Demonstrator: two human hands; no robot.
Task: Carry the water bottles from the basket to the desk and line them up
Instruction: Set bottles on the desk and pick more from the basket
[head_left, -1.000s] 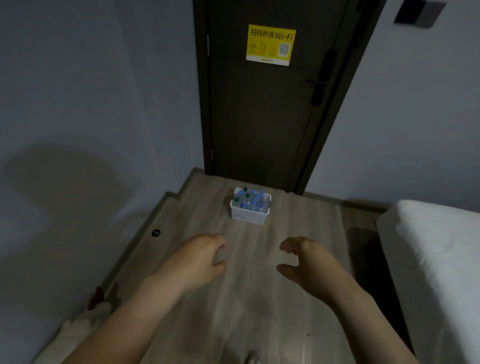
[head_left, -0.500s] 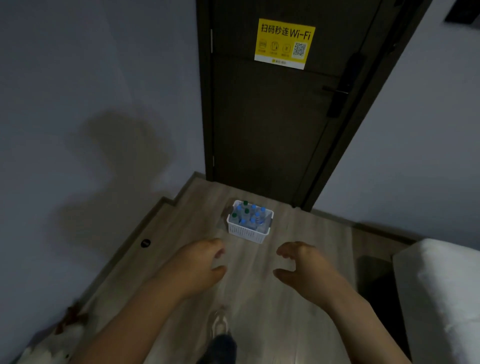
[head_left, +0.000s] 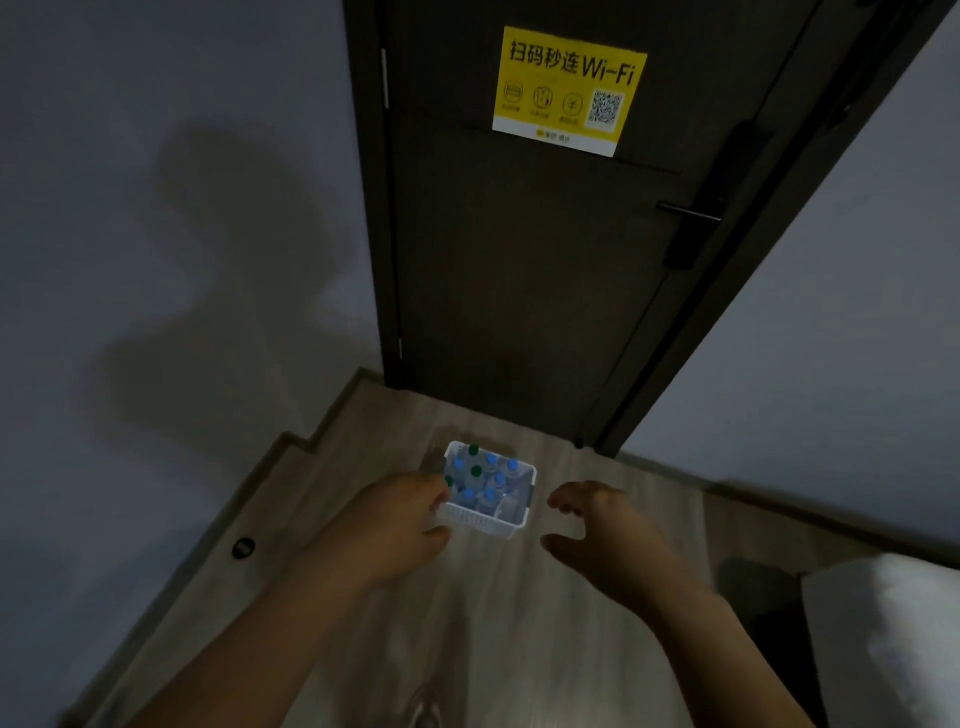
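A small white plastic basket (head_left: 485, 522) stands on the wooden floor in front of a dark door. Several water bottles (head_left: 491, 480) with blue and green caps stand upright inside it. My left hand (head_left: 400, 525) reaches out with loosely curled fingers and overlaps the basket's left side in the view; it holds nothing. My right hand (head_left: 597, 530) is held out to the right of the basket, apart from it, fingers and thumb spread in a relaxed curl, holding nothing. No desk is in view.
The dark door (head_left: 545, 249) with a yellow Wi-Fi sign (head_left: 569, 88) closes off the far end. Grey walls run along both sides. A white bed corner (head_left: 883, 623) sits at the right. A round floor stop (head_left: 243, 547) lies near the left wall.
The view has moved closer to the door and basket. Both hands have stretched forward, and the left hand now overlaps the basket's left edge.
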